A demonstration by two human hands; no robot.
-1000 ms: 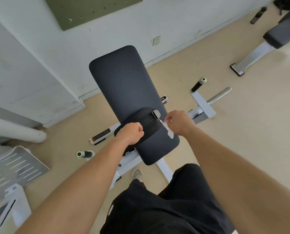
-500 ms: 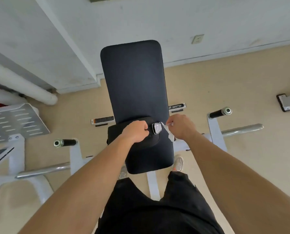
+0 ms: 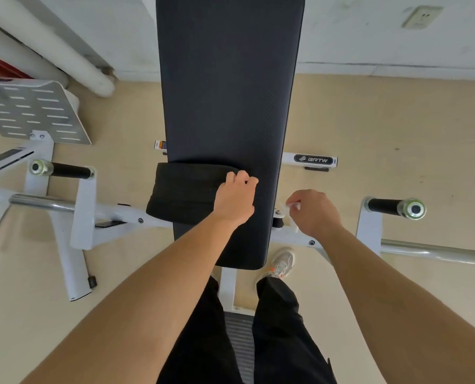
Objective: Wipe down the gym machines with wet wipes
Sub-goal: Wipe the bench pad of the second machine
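**Desk:** Where is the wipe?

**Field:** Your right hand [image 3: 313, 213] pinches the wet wipe [image 3: 293, 205], a small crumpled white scrap, just off the right edge of the black pad [image 3: 228, 92], over the white frame [image 3: 291, 236].

**Desk:** And the pad?

**Field:** It sits just left of that hand, long axis running away from you toward the wall [image 3: 369, 37]. Your left hand [image 3: 235, 199] curls over the black strap [image 3: 183, 189] lying across it.

You're in a gym, black padded bench [image 3: 225, 92] before you, grip handle [image 3: 70, 171] and slotted footplate [image 3: 34, 112] left of it, white machine frame [image 3: 84, 212] beneath.
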